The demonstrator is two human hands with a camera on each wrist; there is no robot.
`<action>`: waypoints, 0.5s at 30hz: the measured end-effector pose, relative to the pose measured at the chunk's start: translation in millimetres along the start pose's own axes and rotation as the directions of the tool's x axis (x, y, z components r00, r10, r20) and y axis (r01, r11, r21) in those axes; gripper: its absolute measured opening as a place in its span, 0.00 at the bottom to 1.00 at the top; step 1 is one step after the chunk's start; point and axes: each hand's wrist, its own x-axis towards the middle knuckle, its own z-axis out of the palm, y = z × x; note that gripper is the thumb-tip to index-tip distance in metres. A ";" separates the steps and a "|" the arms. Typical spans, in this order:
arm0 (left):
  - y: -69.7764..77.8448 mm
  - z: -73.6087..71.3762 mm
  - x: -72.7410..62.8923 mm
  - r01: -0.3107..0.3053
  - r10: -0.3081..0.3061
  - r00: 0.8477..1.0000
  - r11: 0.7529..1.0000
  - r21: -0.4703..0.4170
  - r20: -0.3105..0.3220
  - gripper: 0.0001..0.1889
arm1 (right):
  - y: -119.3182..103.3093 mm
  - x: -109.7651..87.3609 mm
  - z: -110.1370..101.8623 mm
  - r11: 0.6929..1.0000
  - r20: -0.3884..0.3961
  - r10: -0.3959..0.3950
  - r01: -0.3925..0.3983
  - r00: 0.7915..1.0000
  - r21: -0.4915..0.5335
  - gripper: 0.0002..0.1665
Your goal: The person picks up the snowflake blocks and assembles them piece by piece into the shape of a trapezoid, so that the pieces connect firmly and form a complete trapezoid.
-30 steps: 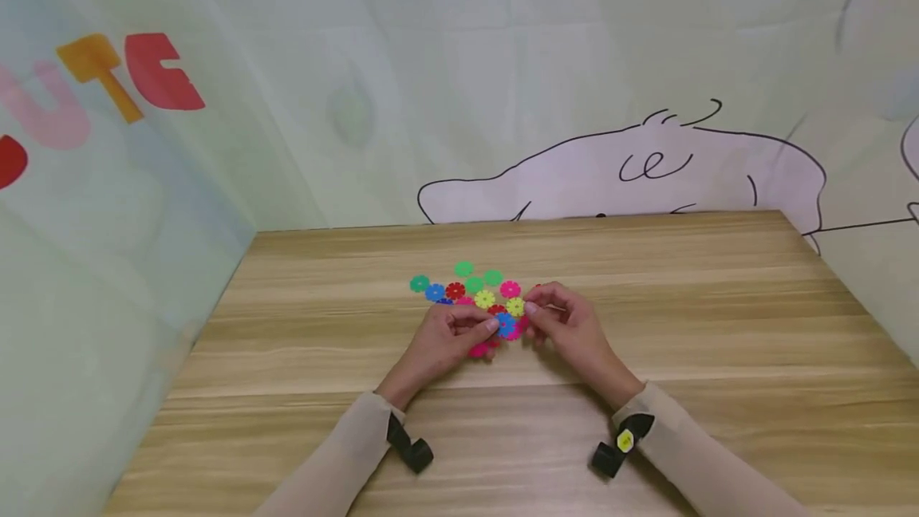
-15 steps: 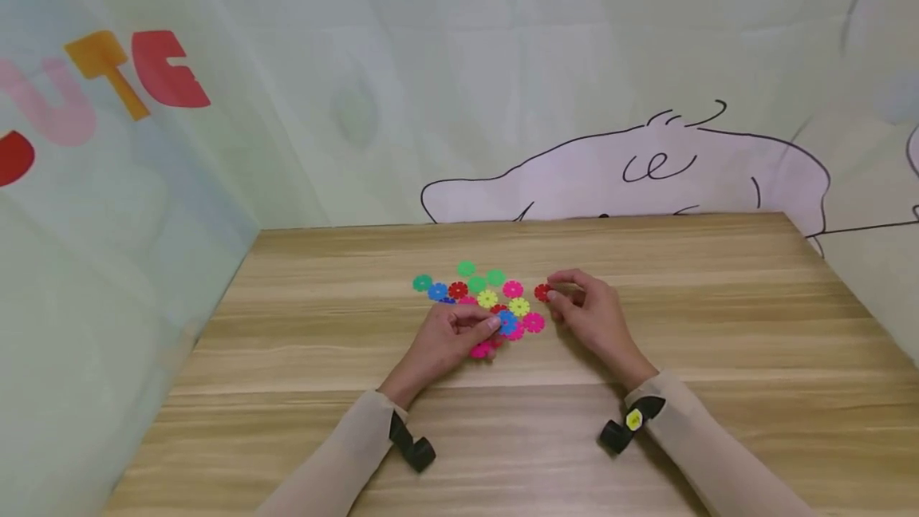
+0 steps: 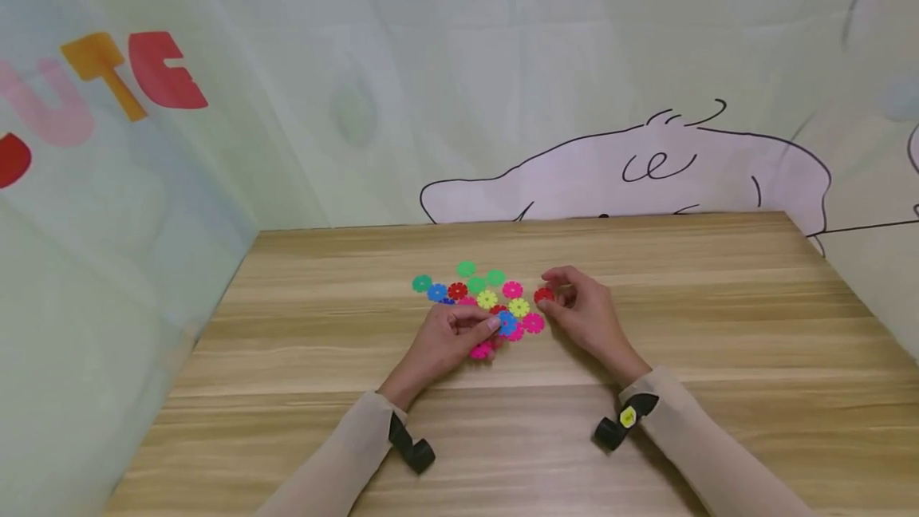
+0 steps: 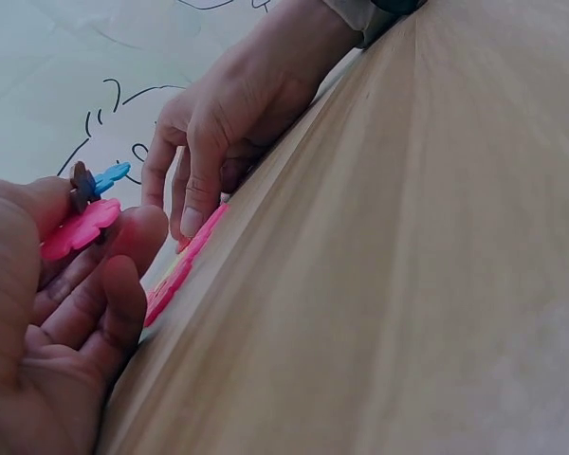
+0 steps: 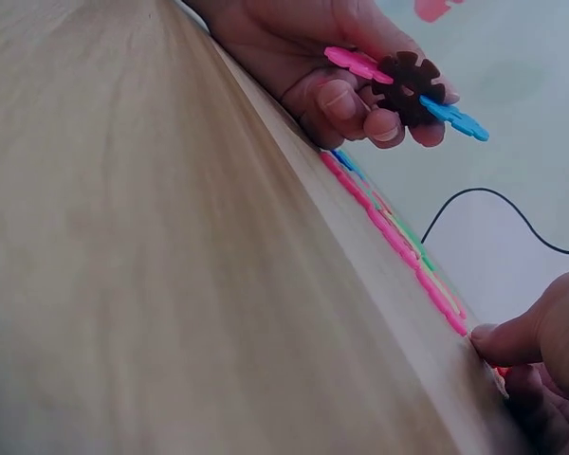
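Note:
My left hand (image 3: 447, 339) pinches a small joined set of notched, flower-shaped interlocking discs. In the right wrist view, a pink disc (image 5: 356, 63) and a blue disc (image 5: 458, 119) are slotted into a dark, reddish-looking disc (image 5: 412, 87). The set is held just above the table. To the right, my right hand (image 3: 585, 313) has thumb and fingers around the edge of a single red disc (image 3: 543, 295), low at the tabletop. The other fingers are curled behind it and partly hidden.
Several loose discs lie between and beyond the hands, among them green (image 3: 466, 269), yellow (image 3: 487, 299), teal (image 3: 422, 283) and pink (image 3: 533, 323) ones. Some are hidden behind the left hand. The wooden table (image 3: 323, 278) meets a printed cloth backdrop (image 3: 459, 86) at its far edge.
My right hand has moved right, away from the left hand and the joined discs, to the lone red disc, and its fingers have closed on it. The left hand stays nearly still.

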 end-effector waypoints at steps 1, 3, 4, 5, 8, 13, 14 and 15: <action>-0.1 0.2 0.0 0.002 -0.002 1.000 1.000 0.004 -0.003 0.13 | 0.7 -0.3 0.2 1.000 0.000 -0.008 0.008 1.000 0.007 0.23; -0.3 0.4 0.3 0.002 -0.002 1.000 1.000 0.008 -0.006 0.13 | 1.4 -1.0 -0.1 0.999 -0.002 -0.032 0.032 0.999 0.025 0.22; -0.3 0.5 0.5 0.002 -0.002 1.000 1.000 0.011 -0.007 0.13 | 1.6 -1.4 -0.3 0.999 -0.004 -0.039 0.039 0.999 0.027 0.22; -0.3 0.7 0.8 0.002 -0.002 1.000 1.000 0.014 -0.010 0.13 | 1.6 -1.9 -0.6 0.999 -0.006 -0.046 0.046 0.999 0.025 0.22; -0.7 0.9 1.3 -0.001 0.001 1.000 1.000 0.021 -0.011 0.12 | 1.6 -3.2 -1.1 0.997 -0.001 -0.072 0.072 0.997 0.006 0.24; -1.4 0.8 1.1 -0.005 0.005 1.000 1.000 0.015 -0.007 0.12 | 1.8 -3.6 0.6 0.985 0.035 -0.152 0.154 0.988 -0.083 0.26; -1.4 0.8 0.8 -0.005 0.005 1.000 1.000 0.015 -0.009 0.12 | 1.7 -3.4 1.2 0.981 0.041 -0.163 0.167 0.986 -0.094 0.26; -1.5 0.8 0.6 -0.004 0.004 1.000 1.000 0.016 -0.010 0.12 | 1.7 -3.1 1.8 0.980 0.047 -0.170 0.174 0.984 -0.100 0.25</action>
